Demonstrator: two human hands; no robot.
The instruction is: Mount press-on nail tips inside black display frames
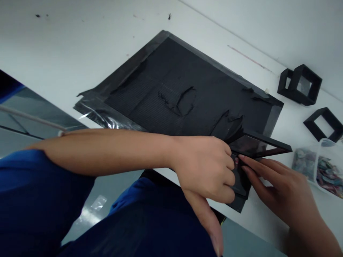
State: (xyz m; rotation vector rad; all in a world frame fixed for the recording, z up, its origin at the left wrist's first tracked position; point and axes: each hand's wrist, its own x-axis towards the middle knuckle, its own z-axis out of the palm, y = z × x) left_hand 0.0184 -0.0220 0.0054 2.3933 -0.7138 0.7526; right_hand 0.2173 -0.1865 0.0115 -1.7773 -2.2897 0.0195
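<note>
A black frame with a clear pane [257, 145] stands tilted up at the near right part of the black mat [171, 78]. Below it a flat dark panel [242, 182] lies partly under my hands. My left hand [205, 169] reaches across from the left, its fingers curled down beside the frame and its thumb stretched out toward me; the fingertips are hidden. From the right, my right hand [281, 185] has its thumb and fingers pressed together at the panel, just under the raised frame. A small pinkish spot shows by these fingertips, too small to name.
Black square frames [300, 85] stand at the back right, with another black frame [324, 123] nearer. A clear plastic tub [318, 167] of colourful small pieces sits right of my right hand. The mat has torn, raised patches. The white table's [66, 53] front edge runs under my left forearm.
</note>
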